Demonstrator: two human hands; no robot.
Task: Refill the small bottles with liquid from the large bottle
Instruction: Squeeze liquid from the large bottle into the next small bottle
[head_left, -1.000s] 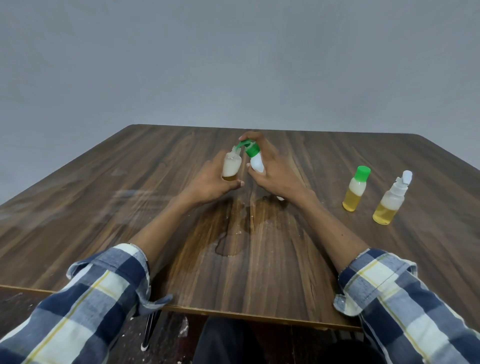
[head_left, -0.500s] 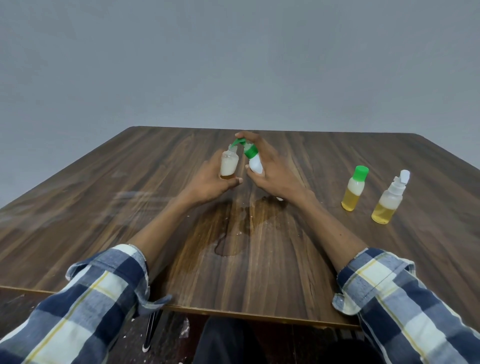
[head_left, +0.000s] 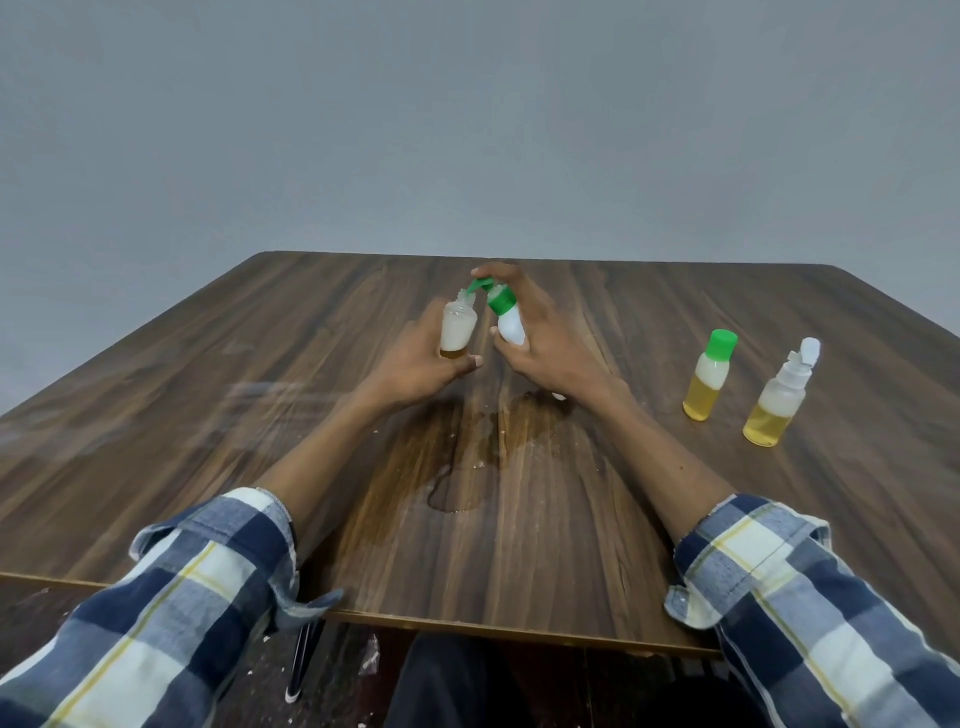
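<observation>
A person sits at a dark wood-grain desk (head_left: 208, 364), both forearms reaching out from rolled blue, white and yellow checked sleeves (head_left: 171, 613).

At centre-left, the left hand (head_left: 415, 364) wraps its fingers around a small uncapped translucent plastic bottle (head_left: 457, 327), holding it upright and steady, probably so its narrow open neck stays put as a target. A thin layer of amber liquid sits at its bottom, so the filling looks barely begun.

Just to its right, the right hand (head_left: 540, 338) grips a white plastic bottle with a green flip cap (head_left: 506, 319), tilted leftward so the open spout meets the small bottle's mouth. The fingers curl over it, seemingly to squeeze liquid across.

Below the hands, a wet amber puddle (head_left: 467, 467) spreads on the desk, suggesting spillage is a risk.

Well to the right stand two small bottles holding amber liquid: one with a green cap (head_left: 709, 382), then one with an open white flip cap (head_left: 779, 397), set aside clear of the pouring.
</observation>
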